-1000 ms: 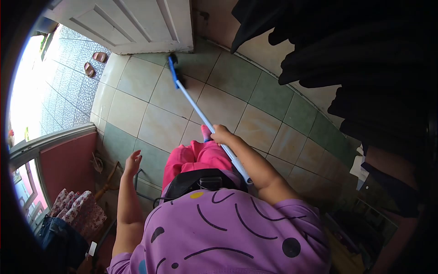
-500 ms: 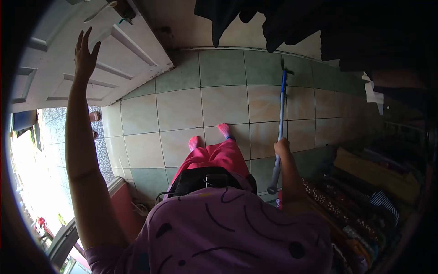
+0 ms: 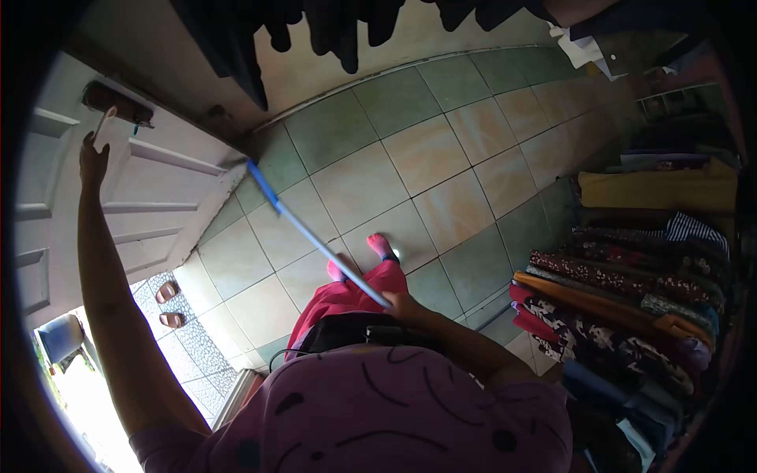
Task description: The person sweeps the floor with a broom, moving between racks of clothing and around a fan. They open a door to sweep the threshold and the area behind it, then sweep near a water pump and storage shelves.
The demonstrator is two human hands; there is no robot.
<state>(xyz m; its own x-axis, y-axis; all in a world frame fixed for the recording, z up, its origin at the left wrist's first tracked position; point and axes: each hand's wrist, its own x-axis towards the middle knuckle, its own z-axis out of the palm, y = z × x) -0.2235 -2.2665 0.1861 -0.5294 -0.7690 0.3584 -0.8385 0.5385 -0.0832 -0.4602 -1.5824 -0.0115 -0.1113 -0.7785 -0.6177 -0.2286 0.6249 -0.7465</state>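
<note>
My right hand [image 3: 406, 306] grips the near end of a long blue-and-silver broom handle [image 3: 315, 239]. The handle runs up and left across the tiled floor [image 3: 441, 150], and its blue end [image 3: 260, 183] lies by the foot of the white door [image 3: 150, 197]. My left hand [image 3: 93, 158] is raised at arm's length and rests on the white lever handle [image 3: 103, 126] of that door. My feet in pink socks [image 3: 380, 244] stand on the tiles below my pink trousers.
Stacks of folded patterned fabrics [image 3: 623, 307] fill shelves on the right. Dark clothes [image 3: 315, 24] hang along the wall at the top. A pair of sandals [image 3: 169, 304] and a blue bucket [image 3: 59, 337] sit outside the doorway at lower left.
The view has turned to the right. My left hand moved from the door panel onto the lever handle. The broom swung from my right side across to the door's foot.
</note>
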